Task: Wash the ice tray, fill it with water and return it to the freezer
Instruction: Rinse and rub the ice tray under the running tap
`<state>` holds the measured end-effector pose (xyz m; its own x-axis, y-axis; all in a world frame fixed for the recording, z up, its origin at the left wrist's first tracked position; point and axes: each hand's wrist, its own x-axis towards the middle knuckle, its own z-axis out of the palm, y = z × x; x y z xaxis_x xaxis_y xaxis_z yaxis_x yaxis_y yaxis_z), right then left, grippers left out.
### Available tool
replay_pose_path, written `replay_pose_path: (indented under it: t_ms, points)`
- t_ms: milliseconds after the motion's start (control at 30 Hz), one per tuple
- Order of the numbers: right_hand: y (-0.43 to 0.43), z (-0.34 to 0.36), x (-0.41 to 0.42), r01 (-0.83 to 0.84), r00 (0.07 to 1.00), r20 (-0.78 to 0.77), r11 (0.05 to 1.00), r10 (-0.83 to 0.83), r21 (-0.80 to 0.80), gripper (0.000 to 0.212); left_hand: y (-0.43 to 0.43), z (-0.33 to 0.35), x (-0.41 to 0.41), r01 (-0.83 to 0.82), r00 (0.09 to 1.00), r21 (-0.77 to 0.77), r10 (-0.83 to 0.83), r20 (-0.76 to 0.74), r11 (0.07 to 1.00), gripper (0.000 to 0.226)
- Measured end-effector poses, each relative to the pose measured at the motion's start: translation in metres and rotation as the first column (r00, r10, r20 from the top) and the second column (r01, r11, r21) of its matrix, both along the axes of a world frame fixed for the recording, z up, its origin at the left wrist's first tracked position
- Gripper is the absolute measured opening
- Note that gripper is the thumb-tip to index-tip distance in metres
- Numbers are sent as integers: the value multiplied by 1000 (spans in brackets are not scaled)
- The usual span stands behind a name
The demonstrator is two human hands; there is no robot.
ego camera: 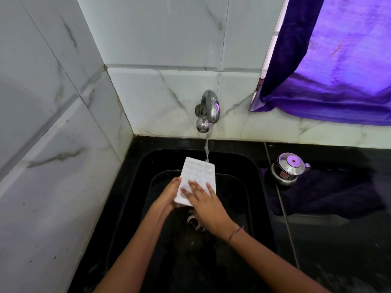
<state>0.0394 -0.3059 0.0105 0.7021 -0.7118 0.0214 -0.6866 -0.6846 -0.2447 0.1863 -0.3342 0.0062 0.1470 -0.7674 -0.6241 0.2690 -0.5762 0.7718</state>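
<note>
A white ice tray [196, 174] is held tilted over the black sink [251, 166], its far end under the running water from the steel tap [209, 111]. My left hand [167, 197] grips the tray's near left edge from below. My right hand [203, 199] lies flat on the tray's near end, its fingers straight and spread over the cells. The stream lands on the tray's far right corner.
The sink drain [193, 222] shows below my hands. A small steel kettle [288, 168] stands on the black counter [338, 240] to the right. Marble-tiled walls close the left and back. A purple curtain [338, 60] hangs at the upper right.
</note>
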Motion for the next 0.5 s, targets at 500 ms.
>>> replay_pose_path:
  t_ms: [500]
  points:
    - [-72, 47, -14, 420, 681, 339, 725, -650, 547, 37, -39, 33, -38, 357, 580, -148, -94, 809, 922, 28]
